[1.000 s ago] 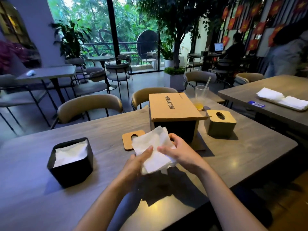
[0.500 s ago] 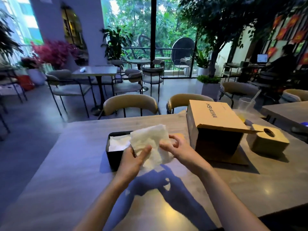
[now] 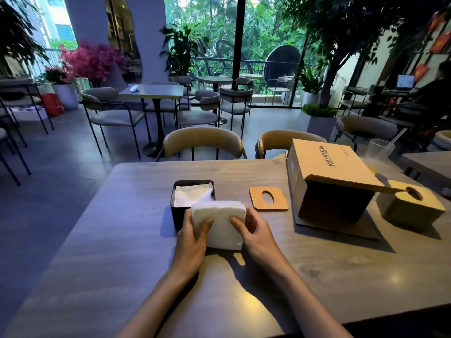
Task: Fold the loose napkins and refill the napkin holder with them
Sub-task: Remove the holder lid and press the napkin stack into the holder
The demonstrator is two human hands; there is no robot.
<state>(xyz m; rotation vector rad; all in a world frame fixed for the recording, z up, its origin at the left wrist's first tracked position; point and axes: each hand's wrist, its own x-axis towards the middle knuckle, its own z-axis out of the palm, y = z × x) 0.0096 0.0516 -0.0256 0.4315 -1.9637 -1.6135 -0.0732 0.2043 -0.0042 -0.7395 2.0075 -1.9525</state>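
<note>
A white folded napkin (image 3: 220, 224) is held between both my hands just in front of the black napkin holder (image 3: 176, 212). My left hand (image 3: 192, 236) grips its left edge with the thumb on top. My right hand (image 3: 256, 231) grips its right edge the same way. The holder stands open on the wooden table (image 3: 122, 252) with white napkins (image 3: 192, 195) lying inside it. The napkin's far edge overlaps the holder's near rim and hides it.
A wooden lid with an oval slot (image 3: 268, 198) lies right of the holder. Further right stand an open cardboard box (image 3: 327, 176), a wooden tissue box (image 3: 415, 206) and a glass with a straw (image 3: 379, 150). Chairs (image 3: 202, 142) line the table's far edge.
The napkin went from loose and spread to a neat folded square. Both hands lowered it toward the holder's front. My view turned left, so the holder now sits centred.
</note>
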